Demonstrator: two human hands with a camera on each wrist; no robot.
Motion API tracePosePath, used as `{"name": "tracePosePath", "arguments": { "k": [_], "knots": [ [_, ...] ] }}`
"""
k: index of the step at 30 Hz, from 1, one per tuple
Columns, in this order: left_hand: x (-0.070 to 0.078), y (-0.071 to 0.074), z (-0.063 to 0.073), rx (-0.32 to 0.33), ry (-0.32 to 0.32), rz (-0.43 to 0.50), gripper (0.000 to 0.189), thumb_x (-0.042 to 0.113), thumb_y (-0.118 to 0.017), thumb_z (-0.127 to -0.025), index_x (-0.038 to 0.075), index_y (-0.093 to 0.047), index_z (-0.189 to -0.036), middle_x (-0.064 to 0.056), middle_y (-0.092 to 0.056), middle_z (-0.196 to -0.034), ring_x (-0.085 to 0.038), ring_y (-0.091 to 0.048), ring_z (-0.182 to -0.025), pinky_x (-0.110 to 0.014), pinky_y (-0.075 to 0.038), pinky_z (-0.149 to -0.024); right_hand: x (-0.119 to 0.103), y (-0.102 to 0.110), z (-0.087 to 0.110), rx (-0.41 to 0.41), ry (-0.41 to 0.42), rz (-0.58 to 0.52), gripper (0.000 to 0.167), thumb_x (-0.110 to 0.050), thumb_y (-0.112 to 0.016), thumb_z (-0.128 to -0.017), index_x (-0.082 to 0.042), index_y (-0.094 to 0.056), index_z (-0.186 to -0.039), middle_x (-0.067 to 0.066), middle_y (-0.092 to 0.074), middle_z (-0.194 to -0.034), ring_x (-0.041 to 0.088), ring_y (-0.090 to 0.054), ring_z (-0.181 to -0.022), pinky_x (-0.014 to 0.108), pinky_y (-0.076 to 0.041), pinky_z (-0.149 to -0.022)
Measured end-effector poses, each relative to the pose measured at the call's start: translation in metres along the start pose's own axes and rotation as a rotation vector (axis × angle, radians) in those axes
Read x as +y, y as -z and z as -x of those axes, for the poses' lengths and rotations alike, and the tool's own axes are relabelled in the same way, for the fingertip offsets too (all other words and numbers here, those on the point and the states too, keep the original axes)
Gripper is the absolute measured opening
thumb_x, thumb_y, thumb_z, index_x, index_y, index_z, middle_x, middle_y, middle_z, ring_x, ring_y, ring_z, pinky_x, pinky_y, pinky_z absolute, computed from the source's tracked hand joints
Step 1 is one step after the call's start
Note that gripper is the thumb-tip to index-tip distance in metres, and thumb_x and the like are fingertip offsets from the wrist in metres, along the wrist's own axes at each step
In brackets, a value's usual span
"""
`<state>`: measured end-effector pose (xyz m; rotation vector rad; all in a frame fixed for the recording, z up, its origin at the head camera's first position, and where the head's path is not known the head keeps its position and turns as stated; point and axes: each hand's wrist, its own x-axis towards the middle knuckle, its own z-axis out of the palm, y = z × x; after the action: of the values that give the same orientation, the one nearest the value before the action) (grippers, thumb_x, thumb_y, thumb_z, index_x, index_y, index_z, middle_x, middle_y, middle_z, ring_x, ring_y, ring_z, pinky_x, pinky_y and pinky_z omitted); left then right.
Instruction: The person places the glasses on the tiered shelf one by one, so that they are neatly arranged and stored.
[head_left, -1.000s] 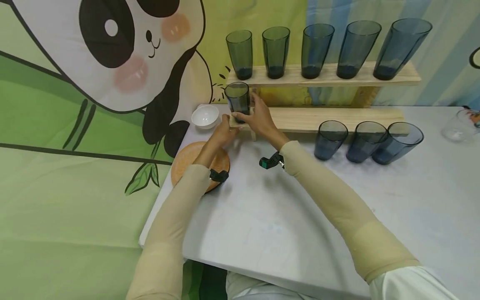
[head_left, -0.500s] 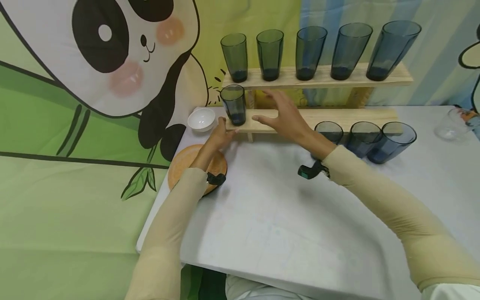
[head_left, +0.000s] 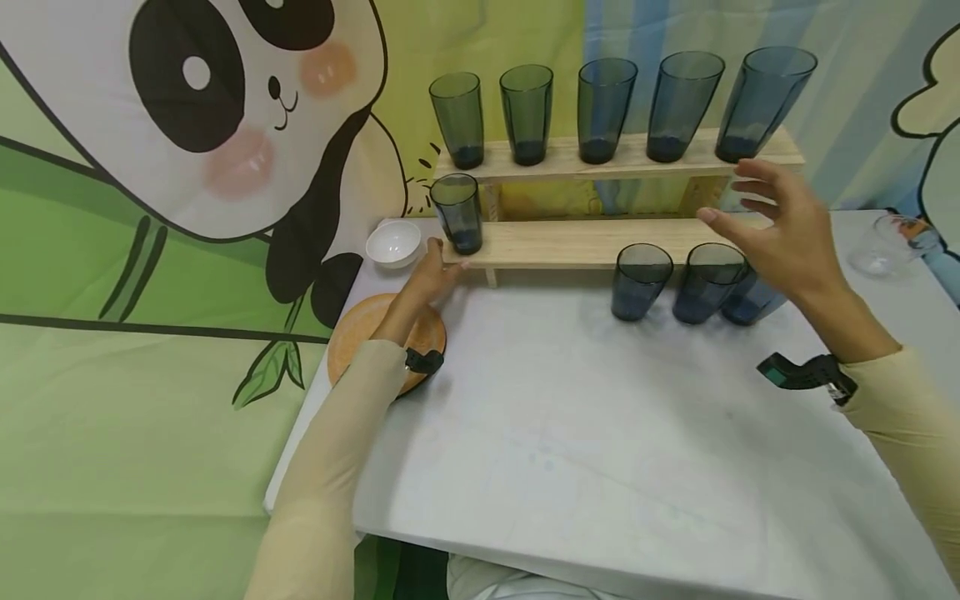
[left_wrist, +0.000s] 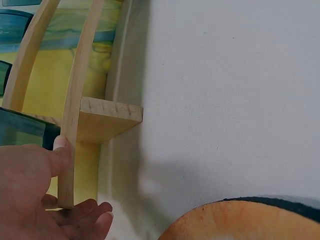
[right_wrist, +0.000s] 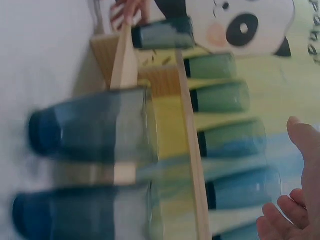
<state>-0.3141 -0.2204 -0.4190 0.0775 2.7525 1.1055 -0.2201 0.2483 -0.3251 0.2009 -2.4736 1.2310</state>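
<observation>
The right hand point(head_left: 787, 233) had swung away from the lone blue-gray glass tumbler point(head_left: 457, 215), crossing to between 2 and 3 o'clock in the head view; the left hand point(head_left: 429, 275) stayed at 10 o'clock. The right hand's fingers were spread and loosely bent, with nothing in its hold, while the left gripped the end of the wooden lower shelf point(head_left: 547, 242) between thumb and fingers.

The tumbler stood upright on that end, just short of 12 o'clock, its see-through walls showing the backdrop. Five matching tumblers point(head_left: 606, 108) lined the upper shelf point(head_left: 562, 160) from 12 to 2 o'clock, and three more tumblers point(head_left: 642, 283) stood on the white table point(head_left: 555, 433) toward 3 o'clock, the farthest partly hidden. A white bowl point(head_left: 394, 243) at 10 o'clock showed its bare inside; an orange plate point(head_left: 427, 332) lay at 8 o'clock, under the left forearm.

Only the left wrist view showed the left thumb on the board's upper face and fingertips past its underside; whether the thumb touched the tumbler could not be told. Only the right wrist view, blurred, caught sideways lettering point(right_wrist: 314, 30) on the panda backdrop, seemingly "panda".
</observation>
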Motion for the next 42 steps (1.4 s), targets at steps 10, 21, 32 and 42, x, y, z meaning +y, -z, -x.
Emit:
{"name": "tracePosePath", "arguments": {
  "k": [10, 21, 32, 42],
  "knots": [
    [0.000, 0.000, 0.003, -0.004, 0.006, 0.020, 0.082, 0.042, -0.057, -0.109, 0.000, -0.011, -0.162, -0.034, -0.023, -0.168, -0.044, -0.028, -0.157, -0.051, -0.024, -0.129, 0.081, 0.039, 0.033, 0.028, -0.266, 0.079, 0.083, -0.041, -0.068, -0.102, -0.022, -0.023, -0.169, 0.007, -0.024, -0.174, 0.021, -0.026, -0.161, 0.036, -0.023, -0.130],
    [0.002, 0.000, 0.003, -0.013, 0.018, 0.032, 0.083, 0.044, -0.056, -0.109, 0.002, -0.010, -0.163, -0.034, -0.021, -0.169, -0.043, -0.026, -0.158, -0.050, -0.023, -0.130, 0.130, 0.028, 0.060, -0.124, -0.304, 0.028, 0.093, -0.043, -0.073, -0.100, -0.010, -0.020, -0.169, 0.024, -0.028, -0.170, 0.041, -0.022, -0.160, 0.041, -0.020, -0.129],
    [-0.001, -0.002, 0.005, 0.008, 0.010, 0.048, 0.081, 0.041, -0.057, -0.109, 0.001, -0.012, -0.162, -0.035, -0.024, -0.167, -0.045, -0.028, -0.156, -0.051, -0.025, -0.129, 0.151, 0.015, 0.066, -0.110, -0.308, 0.035, 0.083, -0.044, -0.078, -0.096, -0.003, -0.039, -0.157, 0.018, -0.046, -0.152, 0.047, -0.034, -0.153, 0.049, -0.032, -0.124],
    [0.001, -0.002, 0.006, 0.013, 0.002, 0.036, 0.079, 0.040, -0.058, -0.109, 0.001, -0.014, -0.162, -0.037, -0.026, -0.166, -0.047, -0.031, -0.155, -0.053, -0.025, -0.128, 0.159, 0.010, 0.072, -0.112, -0.266, 0.069, 0.082, -0.043, -0.077, -0.097, -0.010, -0.039, -0.162, 0.026, -0.044, -0.161, 0.044, -0.040, -0.151, 0.000, -0.035, -0.102]
  ]
}}
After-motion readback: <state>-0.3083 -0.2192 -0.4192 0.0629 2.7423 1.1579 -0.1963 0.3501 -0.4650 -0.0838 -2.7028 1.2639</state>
